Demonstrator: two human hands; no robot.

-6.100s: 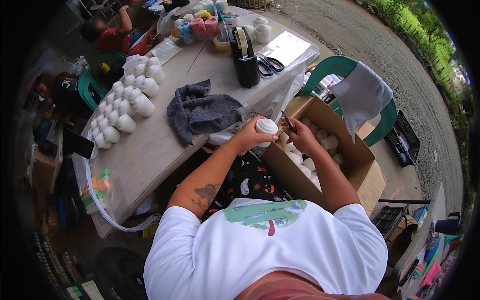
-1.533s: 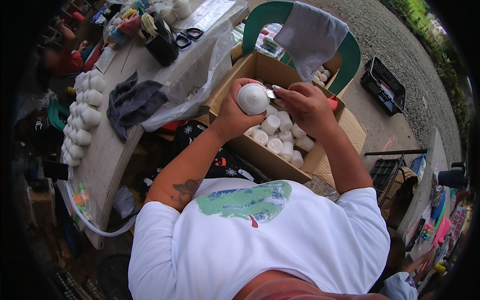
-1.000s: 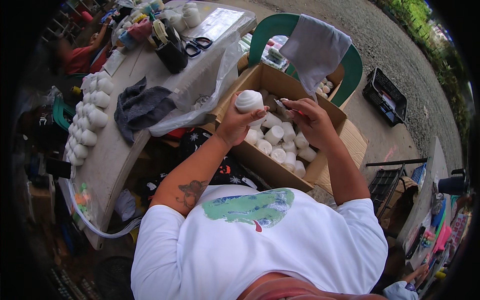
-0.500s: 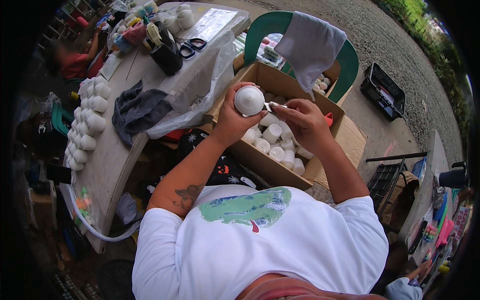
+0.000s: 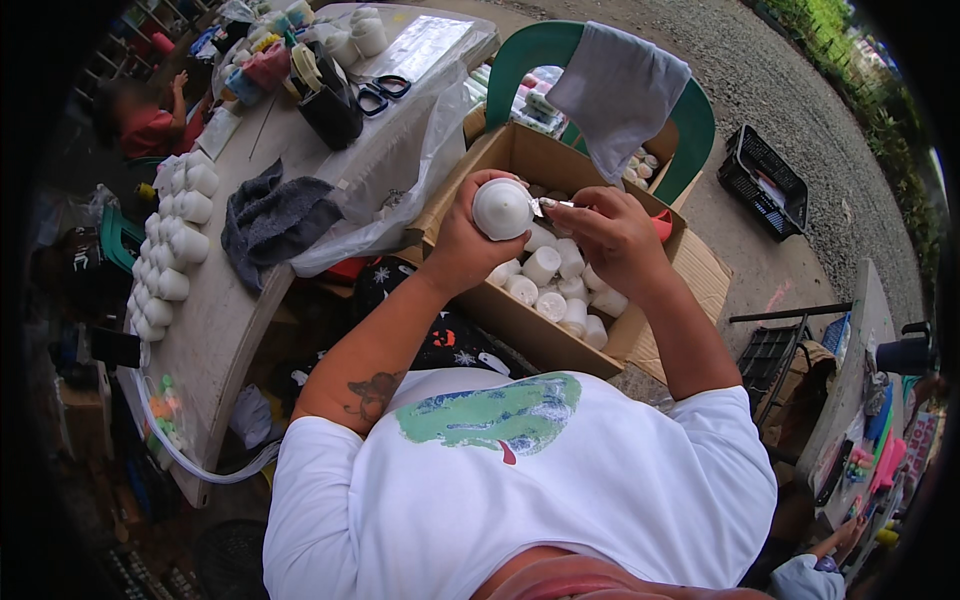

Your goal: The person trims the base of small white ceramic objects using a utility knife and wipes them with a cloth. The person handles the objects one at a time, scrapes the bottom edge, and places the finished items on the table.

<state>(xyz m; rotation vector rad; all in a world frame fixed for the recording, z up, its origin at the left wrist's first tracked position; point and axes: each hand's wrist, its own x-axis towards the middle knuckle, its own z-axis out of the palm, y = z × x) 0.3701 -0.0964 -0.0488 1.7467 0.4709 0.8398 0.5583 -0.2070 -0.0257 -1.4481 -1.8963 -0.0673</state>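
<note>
While the left hand (image 5: 462, 240) is wrapping its grip firmly around a small white jar (image 5: 502, 208), the right hand (image 5: 612, 232) is pinching a thin metal tool (image 5: 552, 204) whose tip is touching the jar's side at about three o'clock. Both hands are hovering above an open cardboard box (image 5: 520, 320), and the jar is sitting clear of the box, cradled in the left palm with its rounded end facing the camera; its long axis seems to be pointing roughly upward, though the lens bend makes that hard to judge. From the right grip the jar is lying at nine o'clock, just beside it, so the left hand is the nearer one, being clamped on it. Inside the box, more white jars (image 5: 560, 290) are lying packed together at about five o'clock from the held one. At nine o'clock, a desk (image 5: 215, 330) is carrying a grey cloth (image 5: 275, 215), a row of similar white pots (image 5: 170, 250), and scissors (image 5: 380, 92).
</note>
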